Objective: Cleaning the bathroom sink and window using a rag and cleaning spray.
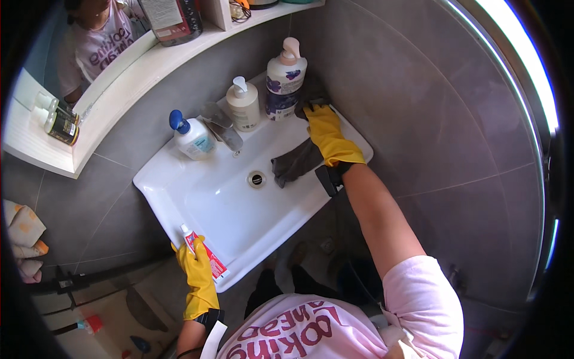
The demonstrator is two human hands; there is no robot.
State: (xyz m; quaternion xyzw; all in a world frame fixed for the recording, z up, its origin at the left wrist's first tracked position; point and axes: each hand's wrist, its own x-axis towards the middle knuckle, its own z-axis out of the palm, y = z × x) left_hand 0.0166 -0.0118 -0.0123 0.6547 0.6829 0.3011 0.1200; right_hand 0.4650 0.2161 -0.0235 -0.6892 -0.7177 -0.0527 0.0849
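Note:
My left hand [197, 275], in a yellow rubber glove, is closed around a red and white toothpaste tube [213, 263] at the left front edge of the white sink [224, 209]. The tube's white cap points away from me. At the back right corner of the sink, my right hand [326, 131], also in a yellow glove, is pressed on a dark grey cloth [294, 163]. One end of the cloth hangs into the basin beside the drain [256, 179]; another part bunches up under my fingers.
Along the sink's back edge stand a white bottle with a blue pump [195, 142], a metal faucet [225, 131], a cream pump bottle [243, 109] and a tall purple-patterned pump bottle [283, 90]. A white shelf [122, 84] with a mirror overhangs the back left. Grey tiled wall rises at right.

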